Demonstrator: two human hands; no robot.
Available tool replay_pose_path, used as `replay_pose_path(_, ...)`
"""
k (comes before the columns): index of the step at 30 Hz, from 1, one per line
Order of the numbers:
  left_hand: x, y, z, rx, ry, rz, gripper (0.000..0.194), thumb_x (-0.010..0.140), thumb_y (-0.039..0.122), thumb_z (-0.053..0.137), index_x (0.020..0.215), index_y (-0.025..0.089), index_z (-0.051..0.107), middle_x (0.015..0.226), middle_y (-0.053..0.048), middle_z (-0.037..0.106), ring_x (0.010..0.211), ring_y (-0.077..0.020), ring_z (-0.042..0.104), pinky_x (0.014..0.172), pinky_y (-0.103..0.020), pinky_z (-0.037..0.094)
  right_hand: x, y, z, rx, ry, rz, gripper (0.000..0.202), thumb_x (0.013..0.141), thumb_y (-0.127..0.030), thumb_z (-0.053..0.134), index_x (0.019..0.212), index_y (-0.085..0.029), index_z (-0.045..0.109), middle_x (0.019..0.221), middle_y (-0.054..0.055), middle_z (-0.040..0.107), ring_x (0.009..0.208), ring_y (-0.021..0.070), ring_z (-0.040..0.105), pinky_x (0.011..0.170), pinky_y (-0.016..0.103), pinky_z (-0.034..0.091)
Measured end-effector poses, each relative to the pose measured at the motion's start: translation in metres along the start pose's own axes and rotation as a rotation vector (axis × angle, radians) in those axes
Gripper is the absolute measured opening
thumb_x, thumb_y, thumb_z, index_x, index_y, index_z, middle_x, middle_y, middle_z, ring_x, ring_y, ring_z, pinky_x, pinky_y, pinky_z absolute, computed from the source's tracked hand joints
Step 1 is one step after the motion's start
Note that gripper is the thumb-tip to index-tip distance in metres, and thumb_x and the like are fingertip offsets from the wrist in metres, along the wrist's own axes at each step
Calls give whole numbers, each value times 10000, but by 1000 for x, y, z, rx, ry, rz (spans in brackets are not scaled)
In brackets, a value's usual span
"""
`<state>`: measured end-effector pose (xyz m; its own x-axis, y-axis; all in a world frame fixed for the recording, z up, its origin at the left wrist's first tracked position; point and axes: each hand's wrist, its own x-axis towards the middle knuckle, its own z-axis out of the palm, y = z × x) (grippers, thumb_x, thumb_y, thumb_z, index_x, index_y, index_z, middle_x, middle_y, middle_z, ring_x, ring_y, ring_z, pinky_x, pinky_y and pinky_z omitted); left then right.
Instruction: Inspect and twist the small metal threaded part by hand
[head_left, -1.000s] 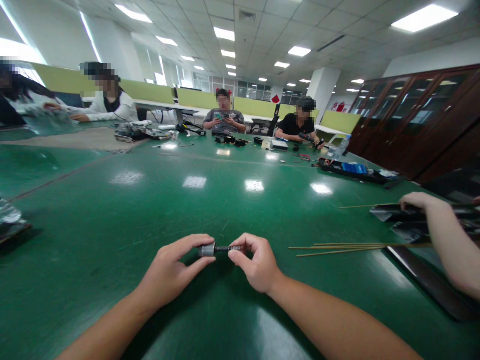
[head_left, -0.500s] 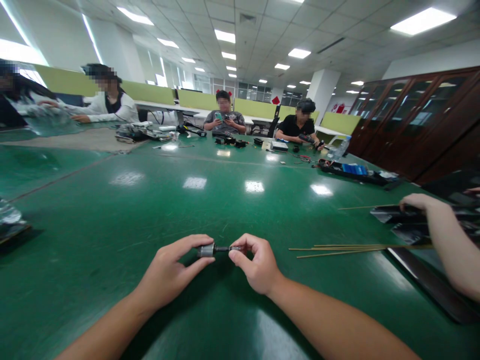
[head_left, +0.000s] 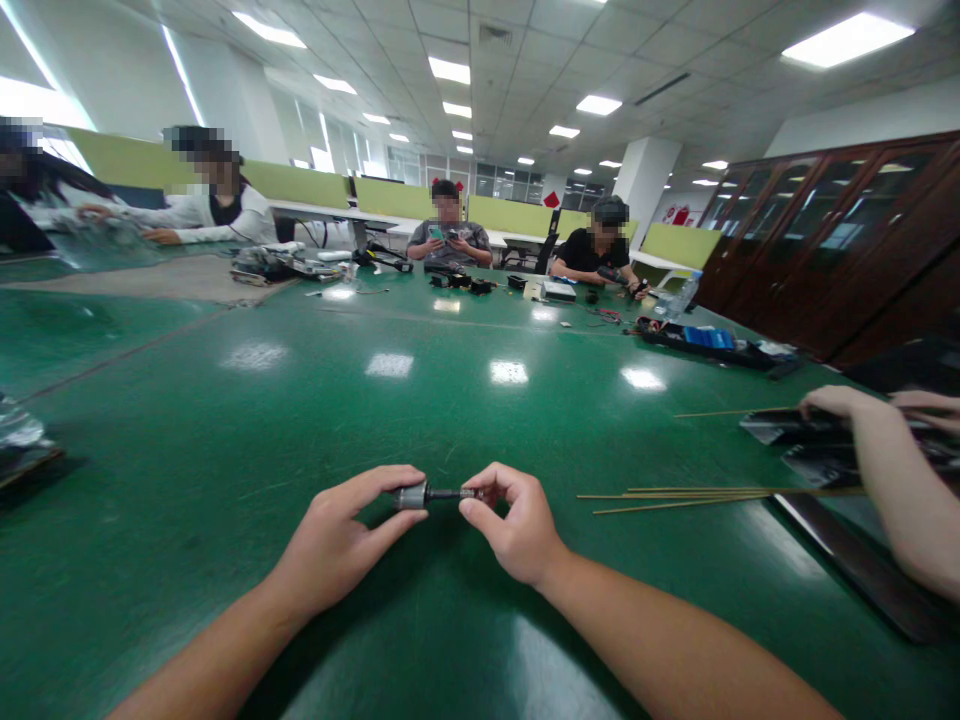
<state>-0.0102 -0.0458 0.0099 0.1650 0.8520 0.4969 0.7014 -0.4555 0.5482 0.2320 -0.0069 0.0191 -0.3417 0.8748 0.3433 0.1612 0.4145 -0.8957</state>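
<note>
Between the thumb and fingers of my left hand (head_left: 341,535) is a small grey metal cylinder (head_left: 411,496), lying sideways just above the table. A thin dark shaft (head_left: 444,494) runs from its right side toward my right hand (head_left: 517,525). There, my thumb and forefinger pinch the shaft's silvery, ridged end piece (head_left: 471,492). Whether cylinder, shaft and end piece are one part, I cannot tell. My fingers cover the ends of both pieces.
Several thin brass-coloured rods (head_left: 675,495) lie to the right, beside a co-worker's arm (head_left: 892,470) and dark trays (head_left: 772,428). A wrapped bundle (head_left: 22,440) sits at the left edge. Electronic parts (head_left: 461,284) and a black case (head_left: 697,340) lie across the green table (head_left: 337,400).
My hands and the metal piece have shifted very slightly, with the same grip. At the right edge, more of a co-worker's other hand shows.
</note>
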Motion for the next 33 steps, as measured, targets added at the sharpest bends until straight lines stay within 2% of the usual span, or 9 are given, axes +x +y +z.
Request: replay_pose_path(33,2,-2,-4,2,3,27,413,859,338,718,1252,311,595,1241,8,668,1158,-174,626,1063,-329,488,1,5,-1,26,6,25,100,840,-242,683,887,-155,697,736,13,626,684,148,548,660,271,431)
